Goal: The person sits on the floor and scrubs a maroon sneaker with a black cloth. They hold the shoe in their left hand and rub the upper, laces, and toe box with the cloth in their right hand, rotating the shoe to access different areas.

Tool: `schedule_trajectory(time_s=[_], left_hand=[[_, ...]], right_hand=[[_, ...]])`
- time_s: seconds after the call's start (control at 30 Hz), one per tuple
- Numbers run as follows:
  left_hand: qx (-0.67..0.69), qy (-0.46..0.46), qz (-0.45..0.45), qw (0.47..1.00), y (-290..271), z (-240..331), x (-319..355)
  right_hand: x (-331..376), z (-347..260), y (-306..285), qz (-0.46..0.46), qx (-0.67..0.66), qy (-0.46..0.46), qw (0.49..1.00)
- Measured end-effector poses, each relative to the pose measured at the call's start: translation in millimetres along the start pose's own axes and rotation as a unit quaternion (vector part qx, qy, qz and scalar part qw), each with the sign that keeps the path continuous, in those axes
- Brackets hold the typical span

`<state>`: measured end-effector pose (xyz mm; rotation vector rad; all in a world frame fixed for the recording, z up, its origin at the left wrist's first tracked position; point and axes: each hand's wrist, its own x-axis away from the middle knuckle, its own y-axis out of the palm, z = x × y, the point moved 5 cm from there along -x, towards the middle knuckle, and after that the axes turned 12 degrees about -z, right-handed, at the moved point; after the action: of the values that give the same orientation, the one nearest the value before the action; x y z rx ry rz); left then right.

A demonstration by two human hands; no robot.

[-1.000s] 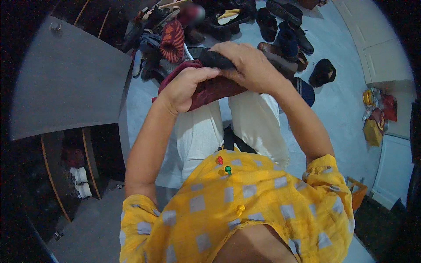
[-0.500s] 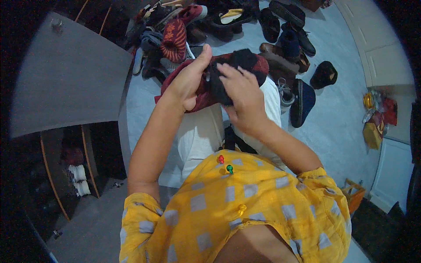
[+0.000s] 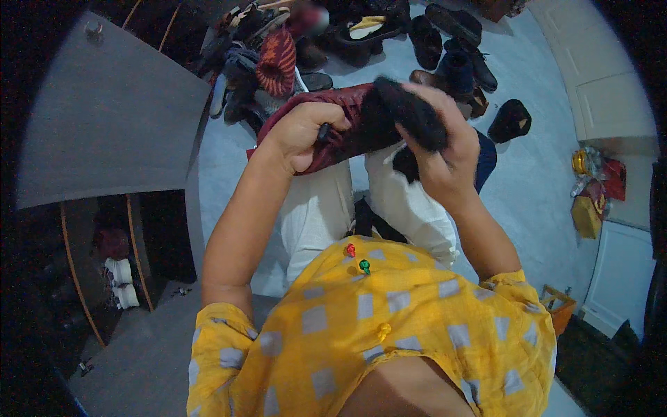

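Beyond the hands, on the pale floor [image 3: 542, 187], a heap of shoes [image 3: 292, 42]: dark loafers [image 3: 455, 24], a red-and-black striped slipper [image 3: 276, 61], a black shoe with pale insole [image 3: 368, 28]. Right of the right hand, a lone black slipper [image 3: 509, 119]. Farther right, against the white cabinet doors [image 3: 611, 90], a cluster of yellow and red packages [image 3: 594, 191]. Left of the left hand, a grey slanted panel [image 3: 104, 125]. Lower right, a small orange basket [image 3: 556, 306].

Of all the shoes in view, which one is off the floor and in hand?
The dark red shoe, gripped by the left hand, while the right hand presses a black fuzzy cloth against it. Every other shoe lies on the pale floor.
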<state>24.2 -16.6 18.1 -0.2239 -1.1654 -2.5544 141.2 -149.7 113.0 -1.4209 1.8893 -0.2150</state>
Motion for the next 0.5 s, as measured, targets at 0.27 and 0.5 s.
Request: schedule_trajectory(time_s=[0.27,0.5], left_hand=[[0.013,0.012,0.008,1.000,10,7,9],[0.015,0.010,-0.005,1.000,-16,-4,2]], right_hand=[[-21,33,62,0.005,0.214,-0.049,0.975],[4,24,63,-0.038,0.219,-0.061,0.973]])
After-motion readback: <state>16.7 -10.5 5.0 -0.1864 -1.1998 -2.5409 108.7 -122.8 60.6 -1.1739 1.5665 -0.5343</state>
